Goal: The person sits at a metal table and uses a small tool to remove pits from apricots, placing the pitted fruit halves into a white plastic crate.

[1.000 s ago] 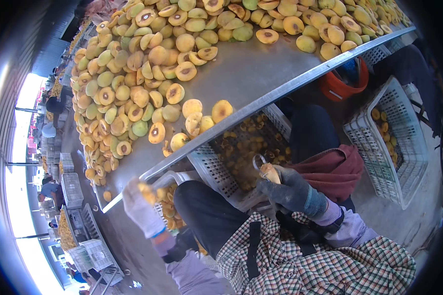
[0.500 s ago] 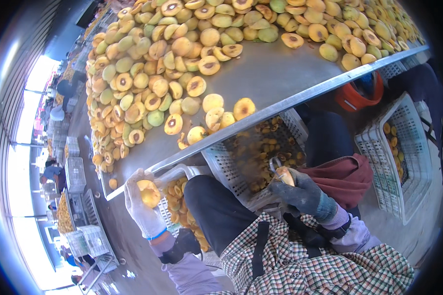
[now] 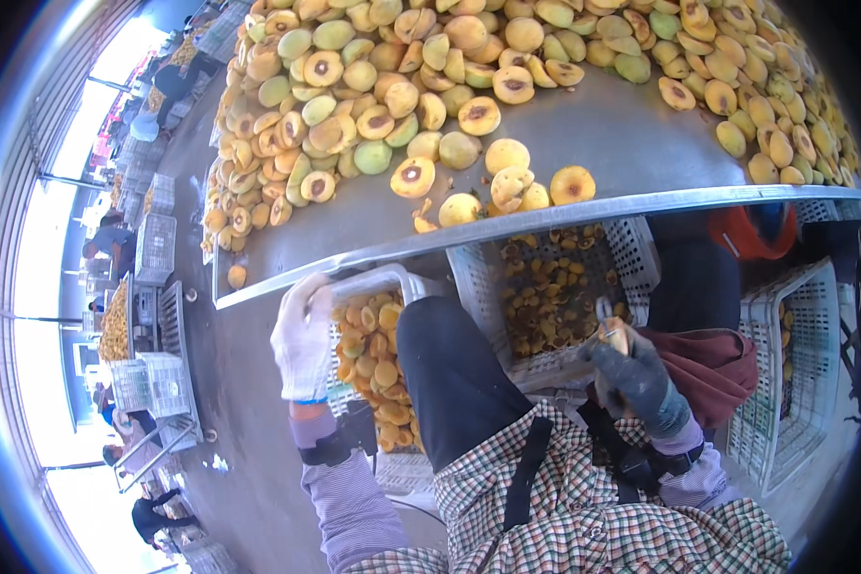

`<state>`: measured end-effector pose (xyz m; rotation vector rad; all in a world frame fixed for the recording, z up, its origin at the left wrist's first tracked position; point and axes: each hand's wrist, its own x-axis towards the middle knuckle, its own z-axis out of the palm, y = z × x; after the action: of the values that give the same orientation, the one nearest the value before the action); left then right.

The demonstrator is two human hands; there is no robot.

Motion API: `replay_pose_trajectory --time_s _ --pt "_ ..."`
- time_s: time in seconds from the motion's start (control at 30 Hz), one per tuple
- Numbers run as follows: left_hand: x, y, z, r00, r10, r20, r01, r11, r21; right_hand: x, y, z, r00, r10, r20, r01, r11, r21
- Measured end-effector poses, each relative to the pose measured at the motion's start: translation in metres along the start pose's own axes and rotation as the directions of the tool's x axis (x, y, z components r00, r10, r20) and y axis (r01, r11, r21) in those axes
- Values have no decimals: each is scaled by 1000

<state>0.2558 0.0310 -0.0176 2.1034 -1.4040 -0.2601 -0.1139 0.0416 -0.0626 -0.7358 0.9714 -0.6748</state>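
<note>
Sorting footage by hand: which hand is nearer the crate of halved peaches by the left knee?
Left. The left hand touches the crate rim; the right hand is across the lap.

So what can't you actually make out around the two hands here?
- Head view: the small tool in the right hand; the dark glove covers most of it.
- Left hand: its fingertips curl over the white crate rim, contact unclear.
- Fruit piece at the right fingertips: too small to identify.
</note>
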Motion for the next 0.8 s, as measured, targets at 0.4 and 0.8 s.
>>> replay_pose_trajectory --time_s 0.4,0.8 --pt "124 75 131 958 -97 271 27 968 249 -2 -14 5 989 100 106 -98 995 -25" --pt "-12 139 121 878 142 457 387 352 -852 -8 -15 3 969 -21 244 -35 974 223"
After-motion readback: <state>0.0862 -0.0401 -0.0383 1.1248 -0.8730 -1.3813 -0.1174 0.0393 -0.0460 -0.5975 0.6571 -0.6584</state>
